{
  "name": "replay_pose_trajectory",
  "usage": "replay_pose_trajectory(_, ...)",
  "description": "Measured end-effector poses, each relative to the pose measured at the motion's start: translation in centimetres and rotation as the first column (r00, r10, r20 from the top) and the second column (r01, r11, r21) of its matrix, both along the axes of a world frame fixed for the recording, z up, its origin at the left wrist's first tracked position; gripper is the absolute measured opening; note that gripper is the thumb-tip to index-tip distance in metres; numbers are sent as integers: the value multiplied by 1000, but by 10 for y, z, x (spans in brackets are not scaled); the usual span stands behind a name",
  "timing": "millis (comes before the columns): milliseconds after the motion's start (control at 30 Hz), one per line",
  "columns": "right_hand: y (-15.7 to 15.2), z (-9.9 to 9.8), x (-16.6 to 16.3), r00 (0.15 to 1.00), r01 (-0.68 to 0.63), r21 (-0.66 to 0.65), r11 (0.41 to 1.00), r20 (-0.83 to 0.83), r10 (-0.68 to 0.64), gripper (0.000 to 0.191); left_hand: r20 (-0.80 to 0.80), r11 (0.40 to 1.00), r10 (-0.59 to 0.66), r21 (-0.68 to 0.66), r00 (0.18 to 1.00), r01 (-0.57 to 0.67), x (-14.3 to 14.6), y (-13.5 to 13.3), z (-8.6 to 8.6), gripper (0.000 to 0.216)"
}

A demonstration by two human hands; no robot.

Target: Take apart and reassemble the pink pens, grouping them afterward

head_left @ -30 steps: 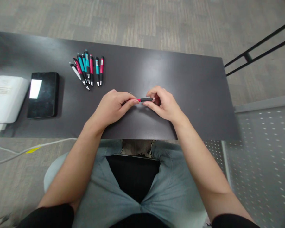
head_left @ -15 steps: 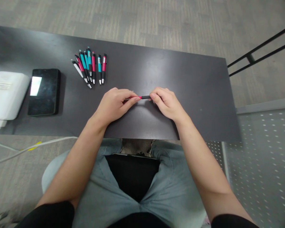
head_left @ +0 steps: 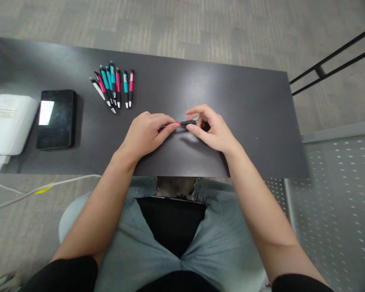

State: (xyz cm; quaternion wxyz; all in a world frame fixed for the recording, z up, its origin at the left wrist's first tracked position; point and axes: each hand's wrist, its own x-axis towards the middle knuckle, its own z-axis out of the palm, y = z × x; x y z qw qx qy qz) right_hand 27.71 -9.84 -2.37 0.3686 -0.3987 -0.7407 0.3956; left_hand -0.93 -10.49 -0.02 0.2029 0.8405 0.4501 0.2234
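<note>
Pinched between thumb and fingers of my left hand point(head_left: 150, 129) is a red pen point(head_left: 187, 122) with a black grip, lying roughly level above the dark table. Its tip end points right, toward my right hand point(head_left: 209, 125). The rear of the pen is hidden by my left fingers. My right hand has its index finger lifted and its thumb apart from it, around the pen's tip end. Whether a right fingertip still touches the pen is hard to make out.
Several red, teal and white pens point(head_left: 112, 85) lie on the dark table point(head_left: 246, 121) at the back left. Left of them are a black phone-like device point(head_left: 56, 119) and a white power bank point(head_left: 10, 123) with a white cable point(head_left: 63, 183). A black metal rail point(head_left: 331, 61) is beyond the right edge.
My right fingers have opened from their pinch on the pen's front end, uncovering the tip. My left hand keeps its hold on the pen.
</note>
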Motion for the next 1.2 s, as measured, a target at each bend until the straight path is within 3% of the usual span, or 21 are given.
replay_pose_trajectory(200, 0, -3, 2, 999, -30, 28, 999, 21, 30, 57, -35, 999, 1, -36, 999, -2, -3, -6, 5, 53)
replay_pose_trajectory(367, 1, 0, 1, 1000, -10, 51, 999, 20, 9, 58, -11, 999, 21, -30, 1000, -22, -9, -9, 19, 50)
replay_pose_trajectory(600, 0, 2, -2, 993, 97, 67, 993, -72, -92, 65, 78, 998, 20, -65, 997, -15, -3, -1, 36, 62)
replay_pose_trajectory(800, 2, -3, 1, 972, 188, 2, 982, -141, -186, 69, 108, 997, 21, -80, 994, -12, 10, 2, 42, 43)
replay_pose_trajectory(967, 5, -3, -1, 960, 188, -76, 979, -195, -200, 78, 149, 998, 54, -18, 987, -52, 19, 7, 43, 29)
replay_pose_trajectory(1100, 5, -4, -4, 953, 163, -146, 976, -233, -194, 76, 165, 998, 58, 0, 985, -59, 22, 10, 38, 32)
replay_pose_trajectory(1200, 5, -6, -4, 952, 174, -124, 977, -233, -199, 75, 167, 998, 64, 9, 984, -67, 21, 12, 37, 33)
